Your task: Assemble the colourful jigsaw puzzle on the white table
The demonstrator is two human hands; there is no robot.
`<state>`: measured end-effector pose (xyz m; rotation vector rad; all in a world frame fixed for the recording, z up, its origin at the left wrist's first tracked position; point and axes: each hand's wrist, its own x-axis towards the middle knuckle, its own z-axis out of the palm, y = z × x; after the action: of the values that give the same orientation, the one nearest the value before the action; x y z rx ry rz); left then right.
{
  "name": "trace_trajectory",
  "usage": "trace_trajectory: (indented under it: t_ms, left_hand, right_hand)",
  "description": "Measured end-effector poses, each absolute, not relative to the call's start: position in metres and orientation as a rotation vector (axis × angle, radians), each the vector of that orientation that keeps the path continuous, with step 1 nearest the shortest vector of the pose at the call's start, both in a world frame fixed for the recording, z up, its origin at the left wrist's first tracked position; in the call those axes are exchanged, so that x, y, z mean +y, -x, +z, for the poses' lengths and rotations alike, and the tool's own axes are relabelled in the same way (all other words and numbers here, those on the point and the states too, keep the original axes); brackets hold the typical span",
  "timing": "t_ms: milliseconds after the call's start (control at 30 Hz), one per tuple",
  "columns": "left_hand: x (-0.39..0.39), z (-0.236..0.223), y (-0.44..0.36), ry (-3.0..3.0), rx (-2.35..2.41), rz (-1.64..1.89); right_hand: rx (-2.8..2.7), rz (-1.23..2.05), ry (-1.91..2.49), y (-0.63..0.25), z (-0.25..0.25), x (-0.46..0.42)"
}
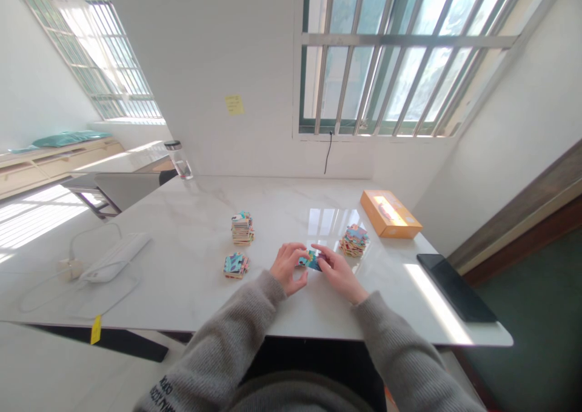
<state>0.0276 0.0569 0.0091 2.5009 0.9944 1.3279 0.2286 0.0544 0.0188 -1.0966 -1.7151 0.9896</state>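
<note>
Right hand (339, 271) | puzzle piece (313, 260) at fingertips | left hand (286, 266) beside

Yellow note (234, 105) on white wall (200, 48); barred window (391, 39) at right; dark-lidded bottle (183, 165), white power strip (118, 257) at left.

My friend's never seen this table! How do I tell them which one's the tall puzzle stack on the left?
Start with the white table. Look left of the person's left hand for the tall stack of puzzle pieces. It rises higher than the low stack in front of it, and only the right-hand stack sits near the orange box.
</note>
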Motion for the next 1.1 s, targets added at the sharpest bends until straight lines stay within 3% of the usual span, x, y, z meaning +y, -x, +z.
trace_trajectory:
  t_ms: [367, 667, 900, 1100]
  left_hand:
    - [0.057, 0.013, -0.025, -2.552, 0.896, 1.294]
    - [0.05, 0.029, -0.009, -2.427, 1.194, 1.554]
    - [0.062, 0.069, 0.055, -2.445, 1.417, 1.573]
    - [0.111, 0.082, 0.127, -2.318, 1.774, 1.345]
  right_hand:
    - [-1.786, 1.166, 0.944, -0.228, 0.021, 0.049]
    - [-1.644, 1.104, 0.953, -0.23, 0.024, 0.049]
    - [-1.777, 1.025, 1.023, -0.228, 0.025, 0.047]
    - [-1.799, 1.018, 1.028, -0.227, 0.023, 0.046]
